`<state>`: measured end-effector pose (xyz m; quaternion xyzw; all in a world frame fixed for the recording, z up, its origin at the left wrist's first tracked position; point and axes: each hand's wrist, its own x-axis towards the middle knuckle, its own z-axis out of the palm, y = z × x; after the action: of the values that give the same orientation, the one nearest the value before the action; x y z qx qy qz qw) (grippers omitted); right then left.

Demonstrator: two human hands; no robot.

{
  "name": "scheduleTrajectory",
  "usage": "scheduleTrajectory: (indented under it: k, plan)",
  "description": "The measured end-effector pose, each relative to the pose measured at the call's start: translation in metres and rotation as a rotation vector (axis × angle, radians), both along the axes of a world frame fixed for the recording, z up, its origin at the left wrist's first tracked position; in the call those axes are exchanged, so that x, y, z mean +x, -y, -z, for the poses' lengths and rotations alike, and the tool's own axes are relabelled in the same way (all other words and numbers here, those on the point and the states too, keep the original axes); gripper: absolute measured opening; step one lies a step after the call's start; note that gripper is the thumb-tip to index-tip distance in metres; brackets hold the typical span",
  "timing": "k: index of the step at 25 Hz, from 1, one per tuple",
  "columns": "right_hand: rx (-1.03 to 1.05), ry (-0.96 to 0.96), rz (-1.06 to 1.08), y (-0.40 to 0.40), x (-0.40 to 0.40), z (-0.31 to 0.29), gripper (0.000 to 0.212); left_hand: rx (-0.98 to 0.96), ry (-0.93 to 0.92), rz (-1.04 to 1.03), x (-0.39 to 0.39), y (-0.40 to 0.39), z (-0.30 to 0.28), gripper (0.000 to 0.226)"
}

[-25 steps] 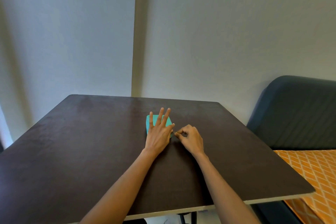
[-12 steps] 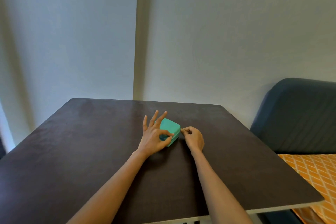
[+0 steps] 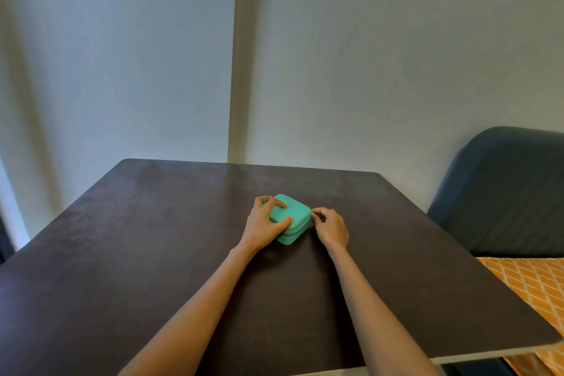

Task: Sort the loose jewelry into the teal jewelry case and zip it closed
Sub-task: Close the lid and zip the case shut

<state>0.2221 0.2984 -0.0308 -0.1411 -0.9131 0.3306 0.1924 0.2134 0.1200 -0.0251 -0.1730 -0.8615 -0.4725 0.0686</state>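
Case shut and held on the bench

Case (image 3: 290,220), teal and small, lies flat with its lid down near the middle of the dark bench (image 3: 152,238), turned so one corner faces the person. A zip line runs along its near side. The left hand (image 3: 265,224) rests on top of it from the left, fingers (image 3: 276,203) curled over the lid and far edge, thumb lying across the near part of the lid, gripping the case. The right hand (image 3: 331,227) sits just beside the right corner, fingers drawn together in a pinch at the corner; what they pinch is too small to tell. Both forearms reach in from the near edge. A dark blue seat (image 3: 503,192) stands to the right, with an orange patterned cloth (image 3: 534,290) below it.
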Motion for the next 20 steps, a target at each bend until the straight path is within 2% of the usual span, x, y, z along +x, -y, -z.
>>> scheduleTrajectory:
  k: [5,8,11,14,16,18,20]
  plan:
    - [-0.032,0.035,-0.033,0.001,-0.010,-0.004,0.019,0.016,-0.017,0.024,-0.002,0.006,-0.002,0.038]
    - [-0.196,-0.042,0.018,0.004,-0.005,-0.004,0.012,-0.007,-0.038,-0.014,-0.001,0.007,0.000,0.048]
    - [-0.357,-0.108,0.063,0.014,0.013,-0.005,0.026,0.114,0.031,-0.089,0.000,0.010,-0.002,0.058]
    - [-0.251,-0.050,-0.039,0.031,0.039,-0.007,0.036,0.291,0.102,-0.221,0.007,0.012,-0.005,0.045]
    - [-0.157,-0.016,-0.085,0.046,0.053,-0.009,0.043,0.285,0.129,-0.216,0.015,0.015,-0.004,0.039]
    - [-0.105,-0.033,-0.129,0.057,0.057,-0.008,0.051,0.276,0.147,-0.133,0.021,0.022,-0.004,0.047]
    - [-0.065,-0.014,-0.196,0.068,0.046,-0.012,0.049,0.217,0.137,-0.068,0.015,0.033,-0.004,0.060]
